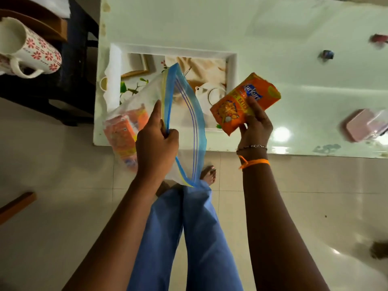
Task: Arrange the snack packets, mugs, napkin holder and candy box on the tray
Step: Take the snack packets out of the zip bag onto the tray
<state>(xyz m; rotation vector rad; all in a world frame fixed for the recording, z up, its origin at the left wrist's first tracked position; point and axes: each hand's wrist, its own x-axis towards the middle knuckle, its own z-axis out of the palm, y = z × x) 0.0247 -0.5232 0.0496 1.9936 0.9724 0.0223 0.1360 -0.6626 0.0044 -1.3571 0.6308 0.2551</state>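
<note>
White glossy counter (273,28) fills twelve o'clock, its picture-printed tray (231,66) bare at centre. At nine o'clock the left hand (156,141) pinches a limp zip bag (184,114). Toward three, the right hand (255,120) clasps an orange snack packet (237,103): probably light, crinkly, crushable, best held by its edges.

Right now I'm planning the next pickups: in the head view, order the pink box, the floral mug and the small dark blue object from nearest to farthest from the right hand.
From the right hand:
1. Small dark blue object, up and to its right on the table.
2. Pink box, far right on the table; too close to call against 1.
3. Floral mug, far left, off the table.
</note>
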